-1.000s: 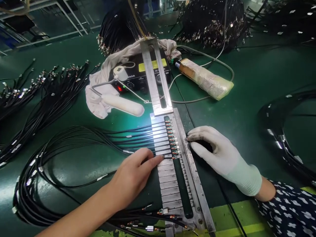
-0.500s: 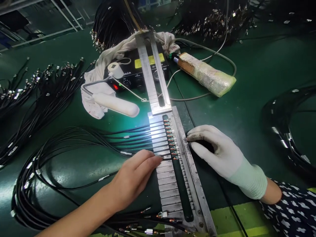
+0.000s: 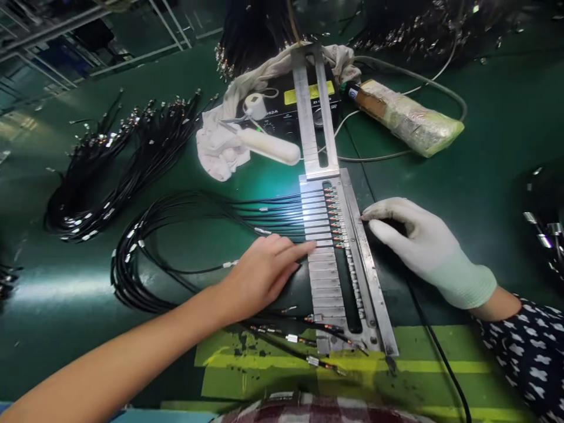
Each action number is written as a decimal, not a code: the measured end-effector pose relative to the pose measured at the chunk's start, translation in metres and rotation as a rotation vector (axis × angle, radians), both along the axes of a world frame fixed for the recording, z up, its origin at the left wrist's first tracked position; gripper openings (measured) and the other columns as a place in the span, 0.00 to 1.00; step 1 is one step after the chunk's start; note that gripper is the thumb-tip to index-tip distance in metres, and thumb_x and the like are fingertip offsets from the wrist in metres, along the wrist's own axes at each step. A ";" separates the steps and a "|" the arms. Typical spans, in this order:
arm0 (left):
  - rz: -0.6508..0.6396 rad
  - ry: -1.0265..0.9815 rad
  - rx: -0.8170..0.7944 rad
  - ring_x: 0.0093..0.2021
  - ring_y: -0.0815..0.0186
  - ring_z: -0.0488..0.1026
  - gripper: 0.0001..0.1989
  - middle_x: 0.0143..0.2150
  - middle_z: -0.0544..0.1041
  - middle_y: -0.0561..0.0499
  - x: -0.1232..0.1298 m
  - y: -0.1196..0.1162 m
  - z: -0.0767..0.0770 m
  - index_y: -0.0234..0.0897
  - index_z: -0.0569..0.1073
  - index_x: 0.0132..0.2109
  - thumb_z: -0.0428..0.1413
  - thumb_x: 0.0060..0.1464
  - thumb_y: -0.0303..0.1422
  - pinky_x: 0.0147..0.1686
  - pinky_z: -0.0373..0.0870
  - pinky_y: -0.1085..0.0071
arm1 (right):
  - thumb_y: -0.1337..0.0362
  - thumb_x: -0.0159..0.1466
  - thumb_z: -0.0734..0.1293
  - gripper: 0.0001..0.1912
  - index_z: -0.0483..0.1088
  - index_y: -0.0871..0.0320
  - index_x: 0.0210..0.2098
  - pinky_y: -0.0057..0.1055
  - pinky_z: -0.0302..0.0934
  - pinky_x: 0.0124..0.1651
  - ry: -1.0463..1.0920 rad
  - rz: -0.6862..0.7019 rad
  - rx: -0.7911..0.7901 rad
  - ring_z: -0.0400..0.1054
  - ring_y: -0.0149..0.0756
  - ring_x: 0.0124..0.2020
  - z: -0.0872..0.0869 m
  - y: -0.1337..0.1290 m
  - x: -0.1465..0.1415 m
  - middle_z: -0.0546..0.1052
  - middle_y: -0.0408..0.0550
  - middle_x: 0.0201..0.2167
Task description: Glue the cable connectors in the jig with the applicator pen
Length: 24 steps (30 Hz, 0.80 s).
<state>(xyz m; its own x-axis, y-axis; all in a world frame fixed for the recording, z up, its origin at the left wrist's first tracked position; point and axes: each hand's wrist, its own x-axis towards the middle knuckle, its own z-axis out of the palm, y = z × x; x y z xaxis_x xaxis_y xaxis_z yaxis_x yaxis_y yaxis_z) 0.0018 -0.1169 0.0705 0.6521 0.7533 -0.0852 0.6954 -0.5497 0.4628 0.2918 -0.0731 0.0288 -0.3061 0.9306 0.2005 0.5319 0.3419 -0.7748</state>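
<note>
My left hand [image 3: 264, 273] is bare. Its index finger lies stretched out on the lowest loaded black cable, at the slotted left side of the metal fixture [image 3: 326, 288]; the thumb is apart below it. Several black cables [image 3: 282, 218] lie across the slots, their copper-and-metal ends [image 3: 337, 220] in a column beside the right rail. My right hand [image 3: 414, 235], in a white glove with a green cuff, rests at the rail's outer edge, index finger and thumb slightly apart, with nothing visible between them.
A black control box [image 3: 282, 117] stands behind, with a white-handled tool [image 3: 268, 145] and a cloth [image 3: 220, 147]. A plastic-wrapped block [image 3: 409, 120] lies at the back right. Cable bundles [image 3: 127, 158] lie left; loose cable ends [image 3: 291, 339] are near the front. Part of a plaid garment [image 3: 308, 411] shows below.
The view has shifted, showing more of the front edge. My left hand has gone from fingertips together to an extended index finger on the cable. My right hand stays beside the rail.
</note>
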 end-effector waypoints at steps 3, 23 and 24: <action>-0.009 -0.085 -0.263 0.44 0.64 0.69 0.15 0.43 0.72 0.50 -0.019 -0.019 0.026 0.40 0.65 0.56 0.53 0.63 0.34 0.45 0.66 0.66 | 0.62 0.67 0.65 0.05 0.73 0.50 0.41 0.43 0.64 0.51 0.001 0.002 0.012 0.70 0.44 0.45 0.000 -0.003 0.001 0.75 0.45 0.43; 0.158 -0.025 0.108 0.42 0.61 0.67 0.04 0.41 0.72 0.48 -0.018 -0.041 0.004 0.38 0.69 0.44 0.50 0.63 0.29 0.42 0.63 0.63 | 0.60 0.67 0.64 0.07 0.73 0.53 0.39 0.44 0.64 0.51 -0.028 0.009 0.029 0.70 0.44 0.46 0.000 -0.002 -0.003 0.76 0.46 0.42; 0.139 -0.018 0.104 0.43 0.60 0.67 0.06 0.43 0.72 0.47 -0.008 -0.039 -0.001 0.38 0.69 0.46 0.50 0.64 0.29 0.42 0.62 0.63 | 0.61 0.67 0.63 0.07 0.73 0.53 0.40 0.44 0.64 0.51 -0.024 0.010 0.031 0.70 0.44 0.46 0.000 -0.002 -0.003 0.76 0.46 0.42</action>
